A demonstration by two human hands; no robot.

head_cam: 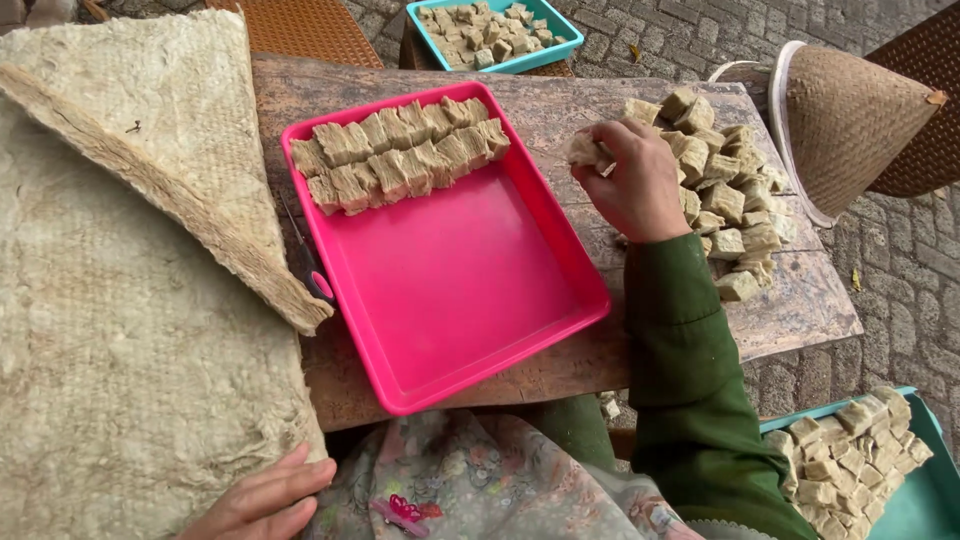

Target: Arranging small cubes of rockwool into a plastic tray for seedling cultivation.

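Head view: right hand pinches a tan block above the table, beside the pink tray; its long axis unclear. Left hand rests flat, fingers spread, on matting.

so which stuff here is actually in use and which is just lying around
In use:
right hand holding a tan block
pile of blocks
pink tray
rows of blocks

Lying about:
woven hat
far teal tray
near teal tray
fibre mat, left hand beside it
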